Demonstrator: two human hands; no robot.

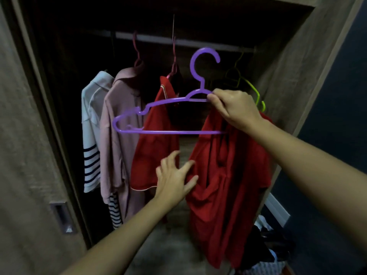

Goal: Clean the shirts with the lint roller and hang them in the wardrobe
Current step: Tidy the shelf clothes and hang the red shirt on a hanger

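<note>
A purple plastic hanger (pixel 158 116) is held up in front of the open wardrobe, my right hand (pixel 234 108) pinching its right shoulder. A red shirt (pixel 228 175) droops bunched from the hanger's right end, under that hand. My left hand (pixel 174 175), fingers spread, touches the shirt's left edge lower down. On the rail (pixel 151 39) hang a white shirt with navy stripes (pixel 91 132), a dusty pink shirt (pixel 119 135) and another red shirt (pixel 156 139). No lint roller is in view.
An empty yellow-green hanger (pixel 252 90) hangs at the rail's right end. The sliding door (pixel 29 175) with its recessed handle (pixel 61 217) stands at the left. The wardrobe's side wall (pixel 297 66) is close on the right. Dark clutter (pixel 268 247) lies at the lower right.
</note>
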